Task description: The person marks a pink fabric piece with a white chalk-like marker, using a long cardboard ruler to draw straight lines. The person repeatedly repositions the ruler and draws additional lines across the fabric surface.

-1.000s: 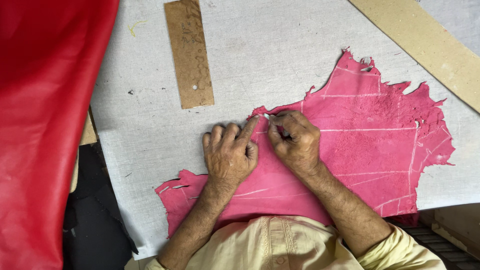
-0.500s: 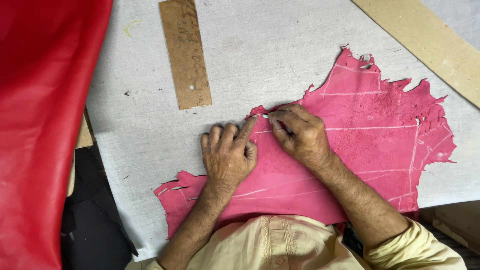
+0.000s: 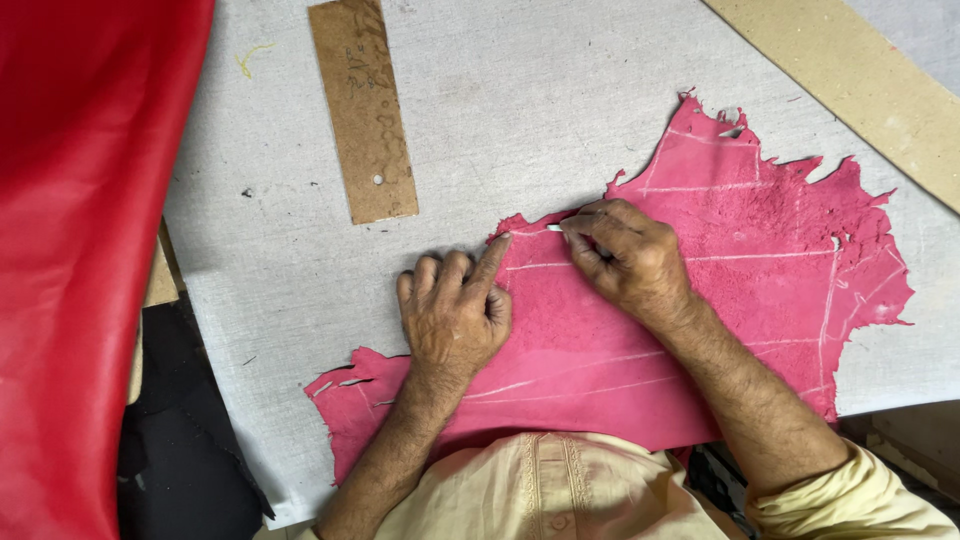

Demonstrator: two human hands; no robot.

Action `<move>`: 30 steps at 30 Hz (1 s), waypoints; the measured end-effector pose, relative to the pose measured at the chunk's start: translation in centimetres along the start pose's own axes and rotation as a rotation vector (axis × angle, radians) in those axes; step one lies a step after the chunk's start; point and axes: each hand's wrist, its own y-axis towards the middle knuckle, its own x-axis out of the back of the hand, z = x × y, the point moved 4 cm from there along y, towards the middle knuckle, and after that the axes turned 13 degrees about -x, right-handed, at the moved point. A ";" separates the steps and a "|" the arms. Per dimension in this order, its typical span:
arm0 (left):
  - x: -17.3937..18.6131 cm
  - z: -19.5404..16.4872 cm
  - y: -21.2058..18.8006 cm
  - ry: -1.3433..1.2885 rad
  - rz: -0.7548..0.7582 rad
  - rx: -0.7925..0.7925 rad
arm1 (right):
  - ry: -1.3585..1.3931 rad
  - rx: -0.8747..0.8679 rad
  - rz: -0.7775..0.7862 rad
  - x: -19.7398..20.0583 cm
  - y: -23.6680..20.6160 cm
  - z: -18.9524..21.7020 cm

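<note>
Grey cloth-covered counter (image 3: 560,110) fills most of the view; its far and near edges are cut off. Glossy red sheet of leather (image 3: 80,270) drapes along its left side, running out of view at top, left and bottom. Ragged-edged pink suede hide (image 3: 760,270) lies flat on the counter near its front edge, chalk lines across it; its near edge is hidden under the person's pale yellow shirt (image 3: 540,495). Tan board strip (image 3: 860,90) crosses the top right corner, cut off at both ends. Brown cardboard template strip with one punched hole (image 3: 362,110) lies well apart from the hide, its top cut off.

Left hand (image 3: 452,315): palm down on the hide's left edge, fingers slightly spread, forefinger extended.

Right hand (image 3: 625,255): fingers pressed together, pinching a small white chalk piece (image 3: 554,228) against the hide; only the tip shows.
</note>
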 end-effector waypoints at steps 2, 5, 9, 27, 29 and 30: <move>-0.1 0.0 0.0 -0.003 0.004 0.004 | -0.001 -0.007 0.003 0.6 0.2 -0.4; -0.2 0.0 0.0 -0.005 0.005 0.010 | 0.011 -0.053 0.019 1.2 0.4 -0.9; -0.1 -0.1 0.0 0.001 -0.009 0.008 | 0.023 -0.063 0.036 1.5 0.7 -0.8; -0.8 0.3 0.0 0.002 0.001 0.006 | -0.063 0.045 0.109 3.1 2.4 -3.0; -0.9 0.4 0.0 0.008 0.006 0.011 | -0.065 0.059 0.119 3.2 2.6 -3.2; -0.9 0.4 0.0 0.011 0.008 0.013 | -0.067 0.062 0.120 3.4 2.7 -3.4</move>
